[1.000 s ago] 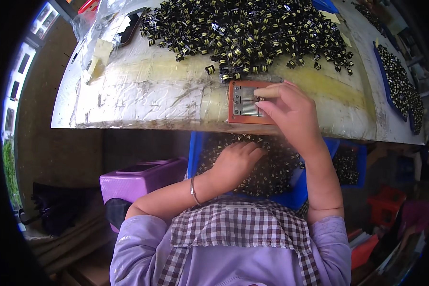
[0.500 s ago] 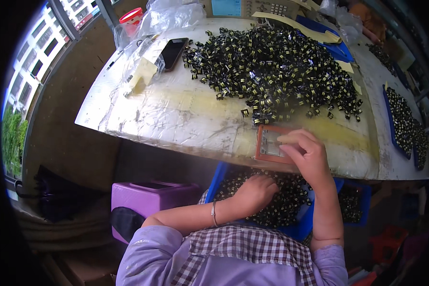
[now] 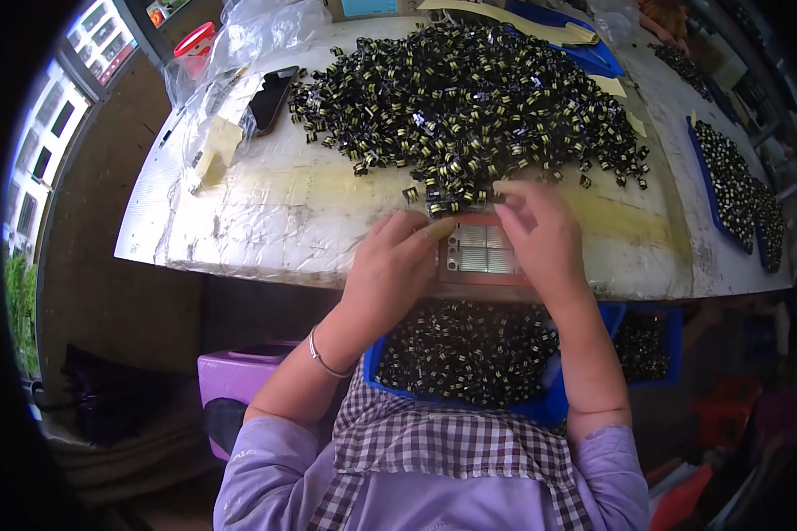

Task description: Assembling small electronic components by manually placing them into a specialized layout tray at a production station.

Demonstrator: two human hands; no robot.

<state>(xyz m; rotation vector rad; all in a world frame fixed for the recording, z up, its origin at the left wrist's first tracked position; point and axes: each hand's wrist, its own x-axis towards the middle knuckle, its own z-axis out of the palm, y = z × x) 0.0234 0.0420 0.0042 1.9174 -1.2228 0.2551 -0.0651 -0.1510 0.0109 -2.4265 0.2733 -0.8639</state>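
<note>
A flat orange-framed tray (image 3: 483, 278) with rows of thin metal strips inside lies at the table's near edge. My left hand (image 3: 391, 265) is at its left side, fingers drawn together beside the tray's upper left corner; whatever they hold is hidden. My right hand (image 3: 545, 243) hovers over the tray's right side, thumb and forefinger apart, with a yellowish cover on the forefinger tip. Its fingertips are near the front of a large heap of small black parts with yellow bands (image 3: 469, 106). A few parts (image 3: 443, 205) lie just above the tray.
Below the table edge, a blue bin (image 3: 376, 367) holds many similar parts. A phone (image 3: 273, 99), clear plastic bags (image 3: 270, 35) and a red-rimmed cup (image 3: 195, 42) are at the left. Filled blue trays (image 3: 708, 190) stand at the right. A purple box (image 3: 252, 380) is beside me.
My left hand has risen from over the blue bin to the tray's left side. My right hand has moved from above the tray towards the heap, its fingers parting. The view has shifted.
</note>
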